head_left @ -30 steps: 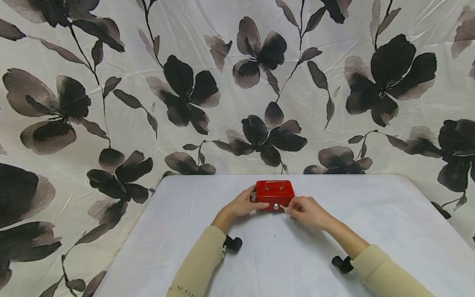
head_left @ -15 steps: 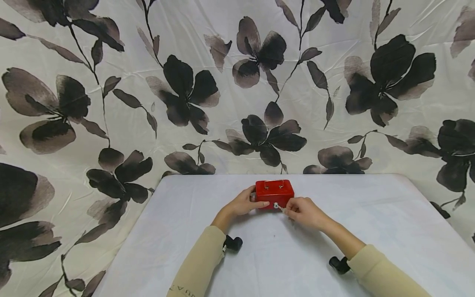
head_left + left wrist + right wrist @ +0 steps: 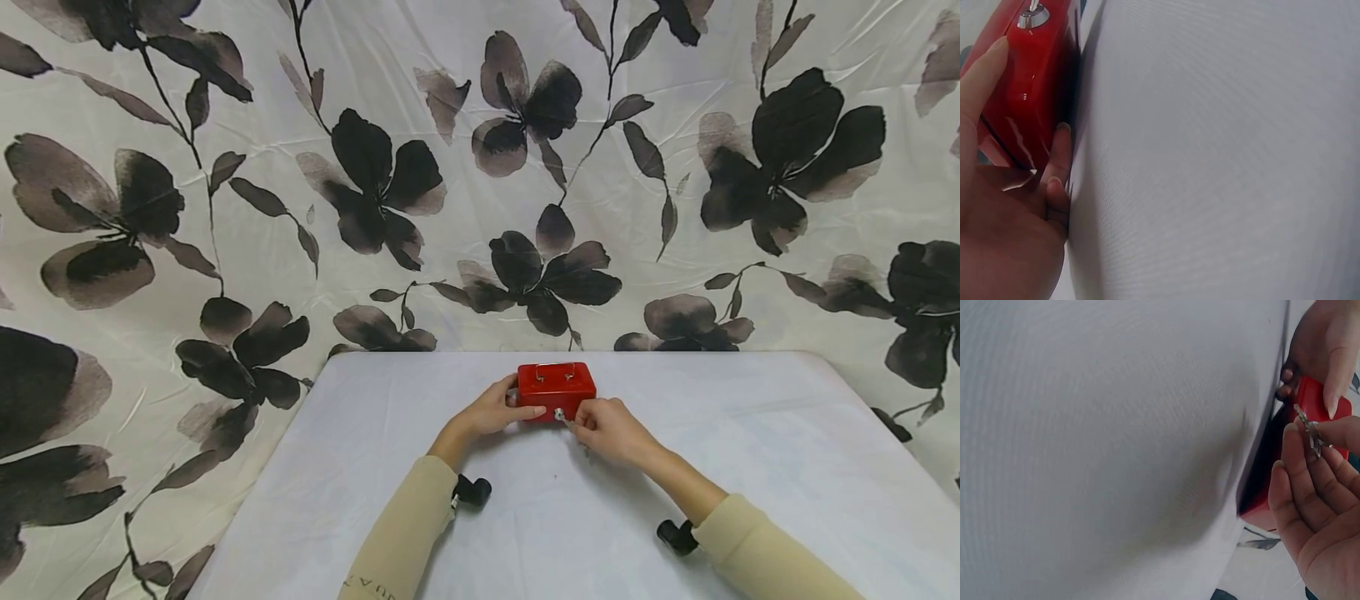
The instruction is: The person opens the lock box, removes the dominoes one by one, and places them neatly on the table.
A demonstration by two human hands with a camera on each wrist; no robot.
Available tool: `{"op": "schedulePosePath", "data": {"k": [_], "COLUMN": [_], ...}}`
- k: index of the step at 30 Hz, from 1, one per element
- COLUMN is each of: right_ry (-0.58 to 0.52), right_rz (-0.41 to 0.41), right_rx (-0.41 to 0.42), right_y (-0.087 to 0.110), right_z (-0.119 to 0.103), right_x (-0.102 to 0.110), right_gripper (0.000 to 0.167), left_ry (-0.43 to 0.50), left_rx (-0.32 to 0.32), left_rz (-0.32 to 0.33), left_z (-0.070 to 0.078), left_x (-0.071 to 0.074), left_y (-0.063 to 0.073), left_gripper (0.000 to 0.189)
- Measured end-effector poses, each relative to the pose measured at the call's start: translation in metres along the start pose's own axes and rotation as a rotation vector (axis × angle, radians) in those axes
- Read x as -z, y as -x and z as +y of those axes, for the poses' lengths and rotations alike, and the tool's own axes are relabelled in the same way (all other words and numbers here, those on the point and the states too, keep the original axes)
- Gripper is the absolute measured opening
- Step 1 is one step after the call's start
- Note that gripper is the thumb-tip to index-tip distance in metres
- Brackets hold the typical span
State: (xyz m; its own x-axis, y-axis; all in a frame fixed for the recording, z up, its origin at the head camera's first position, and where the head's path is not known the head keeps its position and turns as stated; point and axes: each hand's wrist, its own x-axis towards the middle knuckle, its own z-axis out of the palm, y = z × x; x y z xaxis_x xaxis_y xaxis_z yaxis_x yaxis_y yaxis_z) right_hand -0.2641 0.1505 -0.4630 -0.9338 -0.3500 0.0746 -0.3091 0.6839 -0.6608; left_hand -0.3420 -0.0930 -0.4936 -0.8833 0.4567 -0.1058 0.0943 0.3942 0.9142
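Note:
A small red cash box (image 3: 557,392) with a wire handle on its lid stands toward the back of the table. My left hand (image 3: 489,411) grips its left end, thumb (image 3: 985,75) lying across the front beside the round silver lock (image 3: 1033,17) and other fingers low around the side. At the front, my right hand (image 3: 613,431) pinches a small metal key (image 3: 1311,431) between thumb and fingers. In the left wrist view, the key's tip meets the lock face. Another key or ring hangs by the pinched one, partly hidden by the fingers.
The table (image 3: 555,533) wears a white cloth, and its far edge lies just behind the box. A floral curtain (image 3: 450,183) hangs beyond that edge. Black wrist cameras (image 3: 472,492) stick out from both sleeves.
My right hand has moved slightly left, bringing the key from just right of the lock up to it. The left hand and box stay about where they were.

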Motion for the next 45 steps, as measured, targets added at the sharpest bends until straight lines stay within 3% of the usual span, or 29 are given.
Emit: {"op": "schedulePosePath", "data": {"k": [22, 45], "right_ry": [-0.11, -0.12], "right_rz": [0.155, 0.153], "right_rx": [-0.04, -0.004], "right_y": [-0.003, -0.004], "right_z": [-0.009, -0.013], "right_x": [-0.017, -0.02], "right_gripper": [0.016, 0.015], "left_ry": [-0.013, -0.008], "left_rx": [0.003, 0.0], "left_rz": [0.013, 0.003], "left_z": [0.0, -0.005], "left_x": [0.001, 0.001], "left_y": [-0.002, -0.004], "left_gripper": [0.083, 0.084]}}
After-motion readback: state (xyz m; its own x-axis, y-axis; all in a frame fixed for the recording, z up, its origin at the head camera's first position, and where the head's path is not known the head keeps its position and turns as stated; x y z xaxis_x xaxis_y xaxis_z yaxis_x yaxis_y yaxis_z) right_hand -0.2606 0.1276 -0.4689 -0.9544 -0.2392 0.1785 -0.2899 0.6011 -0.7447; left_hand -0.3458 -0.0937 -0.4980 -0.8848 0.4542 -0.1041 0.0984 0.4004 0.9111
